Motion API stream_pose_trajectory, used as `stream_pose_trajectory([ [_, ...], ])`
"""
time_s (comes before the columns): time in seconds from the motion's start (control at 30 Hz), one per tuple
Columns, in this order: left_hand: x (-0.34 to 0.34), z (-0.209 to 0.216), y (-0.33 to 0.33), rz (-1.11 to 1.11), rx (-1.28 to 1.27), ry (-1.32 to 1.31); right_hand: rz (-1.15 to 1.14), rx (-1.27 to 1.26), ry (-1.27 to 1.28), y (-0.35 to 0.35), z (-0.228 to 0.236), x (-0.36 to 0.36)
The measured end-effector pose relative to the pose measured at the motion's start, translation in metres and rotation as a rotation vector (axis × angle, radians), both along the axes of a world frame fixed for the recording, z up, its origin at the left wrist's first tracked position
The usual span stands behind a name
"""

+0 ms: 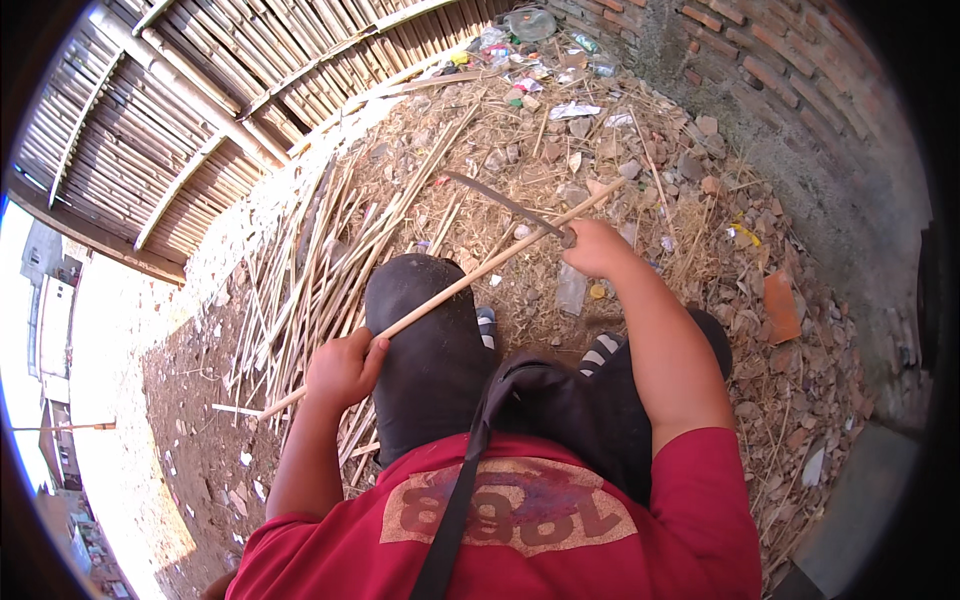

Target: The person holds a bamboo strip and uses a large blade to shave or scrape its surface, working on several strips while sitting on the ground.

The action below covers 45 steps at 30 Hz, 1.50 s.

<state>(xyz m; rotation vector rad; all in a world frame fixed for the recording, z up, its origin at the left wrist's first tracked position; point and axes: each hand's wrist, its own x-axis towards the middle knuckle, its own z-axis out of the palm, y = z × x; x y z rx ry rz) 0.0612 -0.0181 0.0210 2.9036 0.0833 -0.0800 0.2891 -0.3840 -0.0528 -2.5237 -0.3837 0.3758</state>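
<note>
2 hands (342,370) (597,248), 1 knife (505,202)

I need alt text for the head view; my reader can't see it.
A person's left hand grips a long pale stick across the left knee; the right hand holds a curved knife that crosses it in view. Thin sticks lie piled on littered ground leftward.

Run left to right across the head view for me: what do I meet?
Short white strip → left hand → curved-bladed knife → right hand → yellow scrap → flat orange-brown piece.
</note>
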Motion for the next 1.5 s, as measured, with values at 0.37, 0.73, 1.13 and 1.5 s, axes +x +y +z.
stream_pose_trajectory([
  [0.37,-0.002,0.002,-0.008,0.007,-0.03,-0.005,-0.133,0.432,0.397,-0.007,0.001,0.006],
  [0.73,-0.017,-0.007,-0.007,-0.005,-0.032,-0.027,-0.117,1.033,0.48,0.004,0.019,-0.003],
  [1.13,-0.055,-0.001,0.019,0.199,-0.138,0.132,-0.13,0.893,0.337,-0.01,0.034,0.005],
  [1.5,-0.04,-0.011,-0.016,0.181,-0.109,-0.017,0.192,0.052,-0.064,0.006,0.045,-0.018],
])
